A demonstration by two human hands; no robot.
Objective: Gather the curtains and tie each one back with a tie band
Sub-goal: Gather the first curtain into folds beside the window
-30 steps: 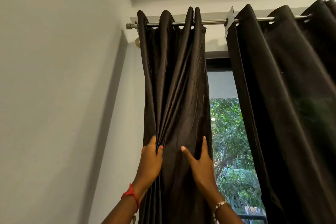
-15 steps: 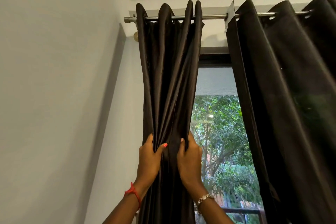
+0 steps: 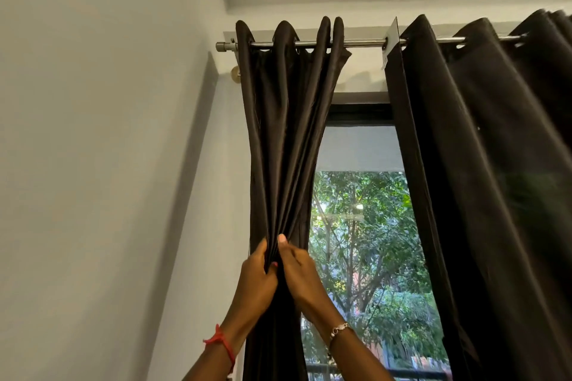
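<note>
A dark brown left curtain (image 3: 288,139) hangs in tight folds from a metal rod (image 3: 362,43) by the wall corner. My left hand (image 3: 258,275) grips the bunched folds from the left. My right hand (image 3: 298,269) grips the same bunch from the right, thumb up against the fabric. Both hands meet at the narrowest point of the gathered cloth. A second dark curtain (image 3: 495,195) hangs spread out on the right of the rod. No tie band is in view.
The window (image 3: 365,241) between the two curtains shows green trees outside. A white wall (image 3: 93,164) stands close on the left. A small brass knob (image 3: 235,74) sits on the wall beside the left curtain's top. A white tag (image 3: 390,40) hangs on the rod.
My right hand has swept the curtain's right edge leftward, and both hands have closed together on the folds. The curtain is now a narrow bunch and more window shows.
</note>
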